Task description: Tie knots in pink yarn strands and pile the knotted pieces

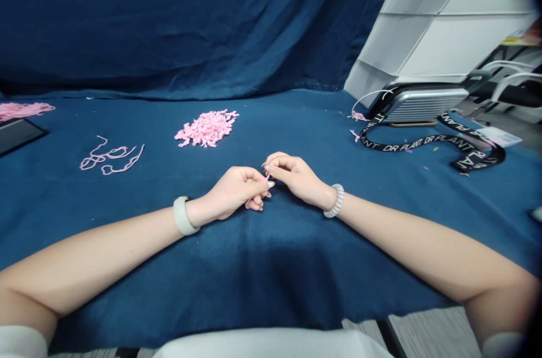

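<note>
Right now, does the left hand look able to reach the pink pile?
Probably yes: the pink pile lies beyond the left hand, with only blue cloth visible between. That hand is pinching a small pink strand, though, so it may need freeing first.

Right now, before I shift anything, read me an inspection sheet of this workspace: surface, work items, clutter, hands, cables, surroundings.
Surface: blue cloth, slightly wrinkled.
Work items: pink strand at the fingertips; pile of short pink pieces beyond the hands; loose pink yarn left of the pile.
Clutter: black lanyard lettered DR PLANT, right side; small scraps near it.
Hands: left hand and right hand pinch the strand between them.
Cables: thin white cord beside the silver ridged case; its purpose cannot be told.
Surroundings: dark blue curtain behind; white panels at right.
</note>
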`<state>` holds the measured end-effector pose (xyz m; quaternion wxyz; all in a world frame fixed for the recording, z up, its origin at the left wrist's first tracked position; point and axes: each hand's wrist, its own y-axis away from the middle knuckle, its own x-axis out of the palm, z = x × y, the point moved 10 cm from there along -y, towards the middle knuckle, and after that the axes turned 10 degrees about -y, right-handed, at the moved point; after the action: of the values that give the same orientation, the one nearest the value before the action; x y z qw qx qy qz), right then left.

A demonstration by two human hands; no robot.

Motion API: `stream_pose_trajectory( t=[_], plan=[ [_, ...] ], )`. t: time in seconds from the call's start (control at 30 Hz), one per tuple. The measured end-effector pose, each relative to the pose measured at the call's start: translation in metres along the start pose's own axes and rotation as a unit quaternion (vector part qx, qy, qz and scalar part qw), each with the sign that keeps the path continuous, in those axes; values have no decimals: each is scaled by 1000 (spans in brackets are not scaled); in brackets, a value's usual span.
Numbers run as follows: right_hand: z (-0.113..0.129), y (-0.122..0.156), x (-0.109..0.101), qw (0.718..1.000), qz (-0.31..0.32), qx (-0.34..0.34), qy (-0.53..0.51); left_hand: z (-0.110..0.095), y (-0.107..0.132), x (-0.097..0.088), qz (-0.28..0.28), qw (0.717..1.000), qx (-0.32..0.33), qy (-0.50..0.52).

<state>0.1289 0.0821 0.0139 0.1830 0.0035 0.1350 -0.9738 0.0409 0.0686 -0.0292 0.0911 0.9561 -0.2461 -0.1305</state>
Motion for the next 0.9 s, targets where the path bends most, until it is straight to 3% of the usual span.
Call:
stream_pose_trajectory(
  t=[0.2, 0.33, 0.43, 0.53, 0.67, 0.8, 0.9],
  plan=[
    [-4, 0, 1, 999, -3, 23, -35, 0, 0, 0, 6, 1000, 1, 25],
    [-18, -1, -5, 991, -37, 69, -106, 2, 0, -2, 7, 992, 1, 123],
    [-19, 0, -5, 991, -38, 71, -104, 1, 1, -12, -30, 978, 22, 205],
    [-12, 3, 8, 998, 15, 48, -43, -8, 4, -23, -74, 965, 74, 240],
    [1, 9, 30, 993, 92, -7, 73, -27, 12, -36, -126, 960, 143, 205],
    [9, 9, 37, 984, 88, -36, 152, -39, 18, -46, -173, 960, 175, 134],
    [19, 10, 45, 981, 88, -68, 158, -39, 18, -42, -166, 968, 168, 87]
  ],
)
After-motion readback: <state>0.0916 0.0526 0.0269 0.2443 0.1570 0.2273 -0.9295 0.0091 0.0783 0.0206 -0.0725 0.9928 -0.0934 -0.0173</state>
